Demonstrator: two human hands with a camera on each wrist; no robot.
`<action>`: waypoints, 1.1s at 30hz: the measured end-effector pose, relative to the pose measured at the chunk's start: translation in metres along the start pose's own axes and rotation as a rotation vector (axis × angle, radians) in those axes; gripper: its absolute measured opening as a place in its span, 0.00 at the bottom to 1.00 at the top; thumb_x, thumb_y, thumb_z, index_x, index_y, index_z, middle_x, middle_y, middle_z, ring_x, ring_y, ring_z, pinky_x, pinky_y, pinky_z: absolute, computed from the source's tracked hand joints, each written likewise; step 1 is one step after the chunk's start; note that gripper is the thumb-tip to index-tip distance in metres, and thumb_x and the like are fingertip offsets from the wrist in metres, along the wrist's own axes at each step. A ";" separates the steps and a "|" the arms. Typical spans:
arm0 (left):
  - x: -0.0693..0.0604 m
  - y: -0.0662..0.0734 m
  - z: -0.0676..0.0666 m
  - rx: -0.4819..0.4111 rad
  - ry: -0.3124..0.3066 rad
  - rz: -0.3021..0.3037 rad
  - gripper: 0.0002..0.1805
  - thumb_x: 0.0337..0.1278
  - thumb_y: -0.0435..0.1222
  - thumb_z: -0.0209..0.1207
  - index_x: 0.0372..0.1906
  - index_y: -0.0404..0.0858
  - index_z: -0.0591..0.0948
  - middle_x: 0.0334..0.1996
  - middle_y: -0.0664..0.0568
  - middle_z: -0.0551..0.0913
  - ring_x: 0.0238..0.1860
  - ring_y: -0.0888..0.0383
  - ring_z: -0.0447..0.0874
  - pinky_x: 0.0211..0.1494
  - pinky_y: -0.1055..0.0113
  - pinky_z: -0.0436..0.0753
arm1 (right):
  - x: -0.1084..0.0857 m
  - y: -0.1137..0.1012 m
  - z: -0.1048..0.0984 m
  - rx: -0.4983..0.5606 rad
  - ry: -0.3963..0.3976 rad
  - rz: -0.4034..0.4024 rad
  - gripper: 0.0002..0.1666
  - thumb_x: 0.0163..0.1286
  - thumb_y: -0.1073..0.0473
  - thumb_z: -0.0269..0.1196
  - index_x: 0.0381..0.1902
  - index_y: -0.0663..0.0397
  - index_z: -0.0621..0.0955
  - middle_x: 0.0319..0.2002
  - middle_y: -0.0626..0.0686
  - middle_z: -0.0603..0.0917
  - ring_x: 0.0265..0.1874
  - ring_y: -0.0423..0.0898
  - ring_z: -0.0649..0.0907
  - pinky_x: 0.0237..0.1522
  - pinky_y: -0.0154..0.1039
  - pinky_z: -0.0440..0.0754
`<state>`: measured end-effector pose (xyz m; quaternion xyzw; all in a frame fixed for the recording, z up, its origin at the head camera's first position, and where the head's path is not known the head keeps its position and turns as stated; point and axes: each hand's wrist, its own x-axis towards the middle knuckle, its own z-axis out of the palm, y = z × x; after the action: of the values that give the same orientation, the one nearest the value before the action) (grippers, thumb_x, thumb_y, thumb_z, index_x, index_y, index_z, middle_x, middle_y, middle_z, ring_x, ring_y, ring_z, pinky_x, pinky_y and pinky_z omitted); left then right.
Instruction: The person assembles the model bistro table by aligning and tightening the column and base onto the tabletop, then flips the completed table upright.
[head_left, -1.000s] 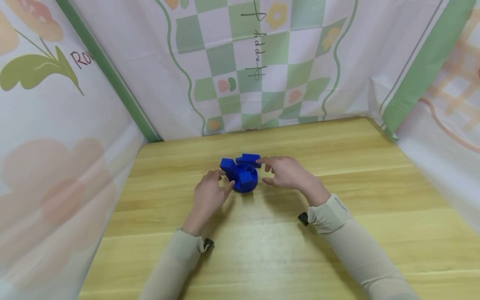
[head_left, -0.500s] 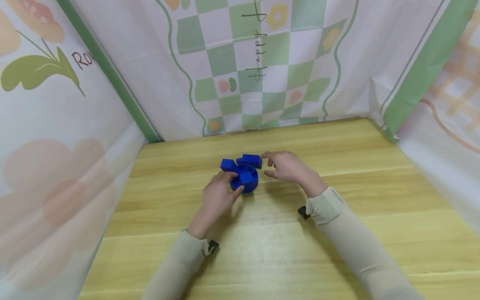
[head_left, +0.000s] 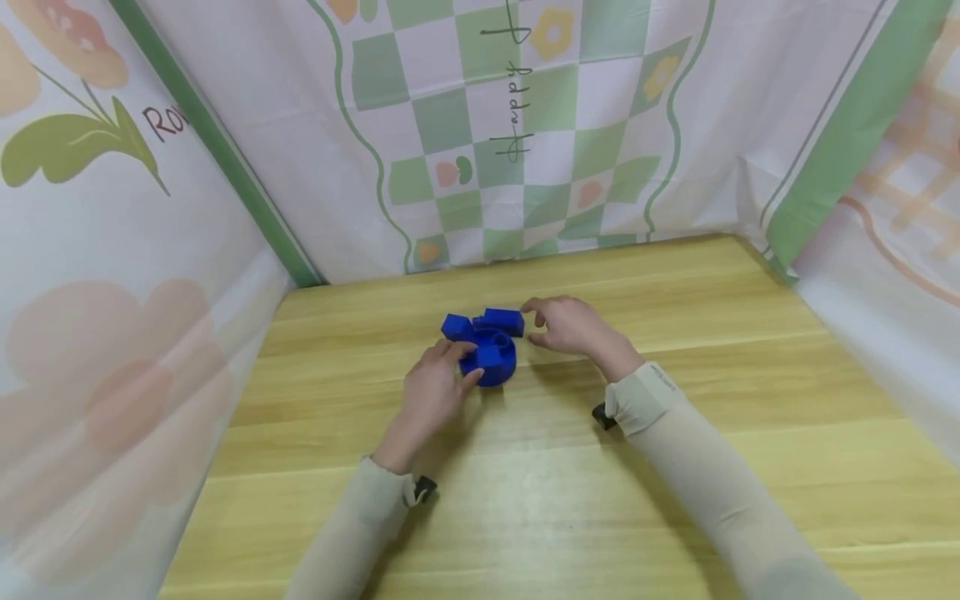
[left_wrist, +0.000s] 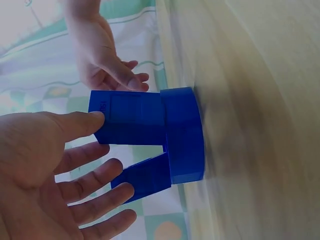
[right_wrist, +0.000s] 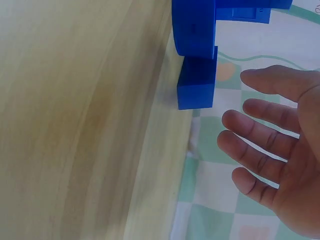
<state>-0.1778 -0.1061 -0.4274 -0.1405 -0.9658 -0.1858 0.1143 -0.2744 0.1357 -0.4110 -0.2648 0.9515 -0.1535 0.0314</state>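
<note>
A round blue base sits on the table with two blue blocks standing up from it. My left hand pinches the front block near its top; the thumb lies on its near side in the left wrist view. Behind that hand rises the other upright block, seen below the pinched one in the left wrist view. A third blue block lies on the table just behind the base. My right hand hovers to its right with loosely bent fingers, holding nothing and apart from the block.
The wooden table extends around the blue pieces. Printed cloth hangs behind the table's back edge, with more cloth at the left and right sides. A dark wrist camera sits on the right cuff.
My left hand has moved right, from beside the back upright block to the front one, and now pinches it. The right hand has drawn slightly back from the lying block.
</note>
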 end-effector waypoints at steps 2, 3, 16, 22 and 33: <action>-0.001 0.000 0.001 -0.002 0.006 -0.016 0.24 0.63 0.53 0.64 0.58 0.45 0.81 0.52 0.49 0.82 0.53 0.51 0.83 0.49 0.56 0.86 | 0.002 0.000 0.002 0.001 -0.006 0.004 0.30 0.66 0.51 0.66 0.64 0.55 0.76 0.47 0.57 0.88 0.45 0.54 0.86 0.49 0.52 0.84; -0.001 0.000 0.002 0.002 0.009 -0.025 0.25 0.62 0.55 0.64 0.58 0.45 0.81 0.52 0.49 0.82 0.53 0.51 0.83 0.48 0.56 0.86 | 0.003 0.001 0.002 0.002 -0.007 0.007 0.30 0.66 0.51 0.66 0.64 0.54 0.76 0.47 0.57 0.88 0.45 0.54 0.86 0.49 0.52 0.84; 0.003 0.009 0.016 0.124 0.151 -0.028 0.29 0.56 0.62 0.64 0.48 0.41 0.82 0.44 0.50 0.84 0.44 0.51 0.85 0.42 0.58 0.85 | 0.015 0.004 0.009 0.024 -0.022 0.047 0.31 0.67 0.51 0.66 0.66 0.53 0.75 0.49 0.57 0.87 0.47 0.54 0.86 0.49 0.52 0.84; 0.005 0.009 0.022 0.159 0.170 -0.031 0.34 0.56 0.68 0.59 0.47 0.42 0.81 0.42 0.50 0.84 0.43 0.52 0.86 0.43 0.59 0.85 | 0.019 0.004 0.012 0.029 -0.027 0.062 0.31 0.67 0.51 0.66 0.66 0.53 0.75 0.51 0.58 0.86 0.49 0.55 0.85 0.51 0.53 0.84; -0.001 0.005 0.016 0.086 0.136 -0.112 0.33 0.58 0.63 0.61 0.53 0.41 0.80 0.48 0.47 0.84 0.48 0.49 0.84 0.48 0.54 0.84 | 0.025 -0.001 0.014 0.011 -0.013 0.082 0.32 0.66 0.50 0.67 0.66 0.54 0.75 0.52 0.58 0.86 0.51 0.54 0.85 0.53 0.53 0.83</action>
<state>-0.1779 -0.0954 -0.4400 -0.0681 -0.9692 -0.1596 0.1749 -0.2932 0.1187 -0.4236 -0.2263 0.9605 -0.1553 0.0455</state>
